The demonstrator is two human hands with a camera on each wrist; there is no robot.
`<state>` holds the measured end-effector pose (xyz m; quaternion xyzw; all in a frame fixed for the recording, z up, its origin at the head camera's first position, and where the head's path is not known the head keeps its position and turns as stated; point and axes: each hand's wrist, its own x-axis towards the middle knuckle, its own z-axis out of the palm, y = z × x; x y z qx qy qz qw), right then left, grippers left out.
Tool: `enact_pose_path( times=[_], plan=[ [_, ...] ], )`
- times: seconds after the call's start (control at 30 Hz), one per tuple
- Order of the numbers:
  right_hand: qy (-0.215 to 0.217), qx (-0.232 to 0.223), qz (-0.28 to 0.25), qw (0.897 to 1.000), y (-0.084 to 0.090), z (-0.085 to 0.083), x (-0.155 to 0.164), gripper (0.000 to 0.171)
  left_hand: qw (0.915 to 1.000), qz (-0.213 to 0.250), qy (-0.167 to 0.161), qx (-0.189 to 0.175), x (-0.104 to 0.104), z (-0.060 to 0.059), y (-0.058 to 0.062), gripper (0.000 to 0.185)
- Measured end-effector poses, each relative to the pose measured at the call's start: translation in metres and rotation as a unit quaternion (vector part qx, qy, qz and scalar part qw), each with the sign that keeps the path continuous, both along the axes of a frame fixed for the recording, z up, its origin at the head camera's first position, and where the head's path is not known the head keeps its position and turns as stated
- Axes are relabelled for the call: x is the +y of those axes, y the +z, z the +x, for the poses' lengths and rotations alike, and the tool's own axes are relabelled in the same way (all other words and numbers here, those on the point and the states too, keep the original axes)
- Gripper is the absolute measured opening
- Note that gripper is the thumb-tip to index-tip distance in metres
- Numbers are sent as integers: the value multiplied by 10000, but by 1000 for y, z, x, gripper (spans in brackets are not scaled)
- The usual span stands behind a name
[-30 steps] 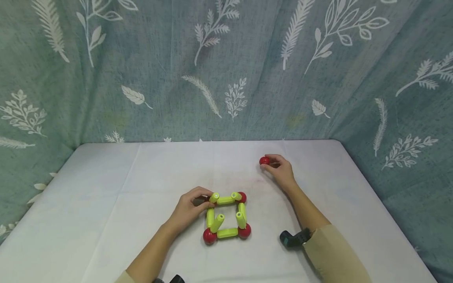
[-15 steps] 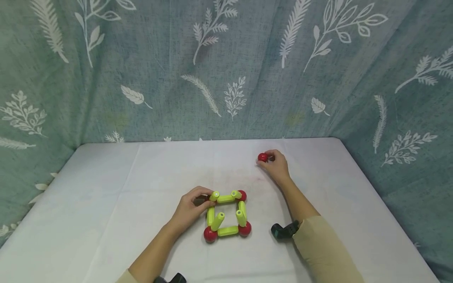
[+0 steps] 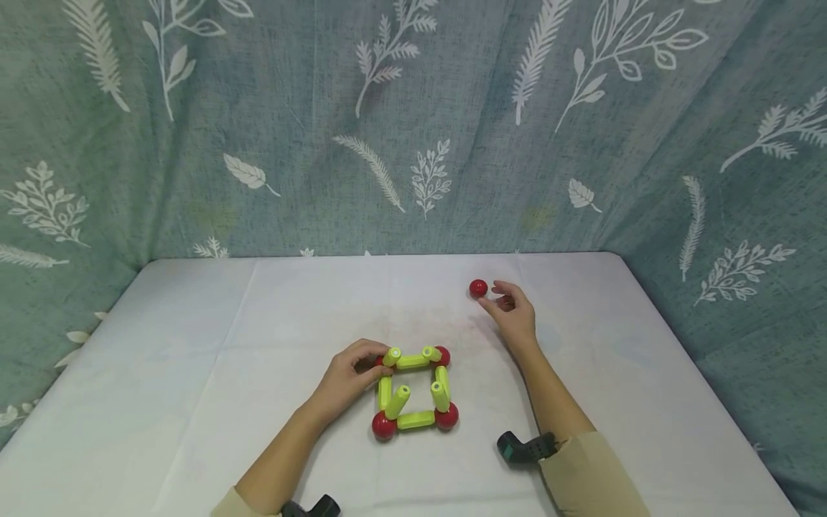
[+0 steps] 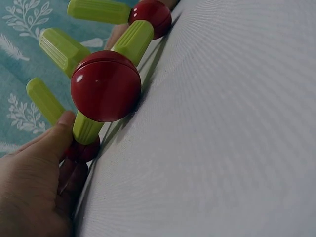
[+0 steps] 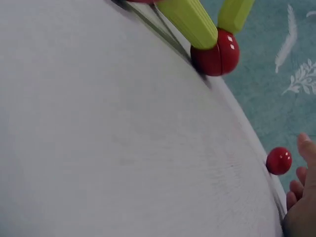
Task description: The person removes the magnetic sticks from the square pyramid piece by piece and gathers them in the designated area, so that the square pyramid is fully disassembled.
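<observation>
A square frame of lime-green building rods [image 3: 416, 421] joined by red balls [image 3: 384, 426] lies on the table, with a rod standing up from each corner. My left hand [image 3: 347, 379] pinches the red ball at its far left corner; in the left wrist view, the thumb lies along the rods there and the fingers are partly hidden behind. Farther back to the right, a loose red ball [image 3: 478, 289] sits on the table. My right hand [image 3: 515, 314] is just right of it, thumb and fingers spread; the right wrist view shows a gap between hand [image 5: 303, 197] and ball [image 5: 279, 161].
The table [image 3: 310, 301] has a white cover. A green leaf-patterned curtain [image 3: 291, 129] hangs behind it and along both sides. Dark wrist cameras [image 3: 526, 448] are strapped on both forearms, near the beige sleeves.
My right hand moved the loose ball slightly back and left, then let go and drew off to the right. The left hand and the frame have stayed in place.
</observation>
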<state>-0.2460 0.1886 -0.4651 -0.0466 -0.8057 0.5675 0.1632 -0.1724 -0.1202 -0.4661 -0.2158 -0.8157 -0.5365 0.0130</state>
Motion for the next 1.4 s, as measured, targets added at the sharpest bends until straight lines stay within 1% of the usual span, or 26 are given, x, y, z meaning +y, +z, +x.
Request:
enact_pose_path(
  times=[0.1,0.23,0.33,0.4,0.47,0.53,0.63,0.7,0.8,0.93,1.0,1.07,1.17,1.27,1.4],
  plan=[
    [-34,260,-530,9982,0,12,-2,40,10000,-12,-11,-84,-1,0,-1,23],
    [88,277,-741,9968,1,30,-8,35,10000,-14,-56,-47,-1,0,-1,23],
    [457,247,-621,9967,3,43,-15,36,10000,-6,-59,-12,-1,-1,-1,22],
    [892,255,-517,9943,11,54,-22,36,10000,3,-34,-11,-1,-1,-1,21],
    [1393,383,-328,9890,21,63,-28,37,10000,19,-10,-3,-1,-1,0,21],
    [1881,520,-113,9807,33,73,-34,39,10000,26,4,9,-1,-1,1,20],
    [2426,700,310,9671,45,82,-42,41,10000,44,-9,-16,-1,-1,2,20],
    [2676,784,557,9587,47,85,-46,44,10000,45,-29,-48,-1,-1,2,20],
    [2949,1015,911,9457,39,83,-51,48,9999,53,-55,-80,-1,-1,1,20],
    [3069,1456,1250,9322,24,75,-55,49,9999,53,-81,-45,-1,-2,1,20],
    [3071,1595,1269,9296,21,73,-57,47,9999,44,-96,-42,-1,-2,1,21],
    [3055,1661,1247,9293,20,72,-58,43,9999,33,-100,-79,-1,-2,1,21],
    [3060,1638,1282,9290,20,71,-59,38,9999,46,-88,-126,-1,-1,1,21],
    [2981,1577,1412,9308,20,70,-59,32,9999,55,-98,-44,-1,0,2,22],
    [2846,1542,1458,9349,19,69,-61,30,9999,38,-111,99,-2,-1,1,23]
  ],
)
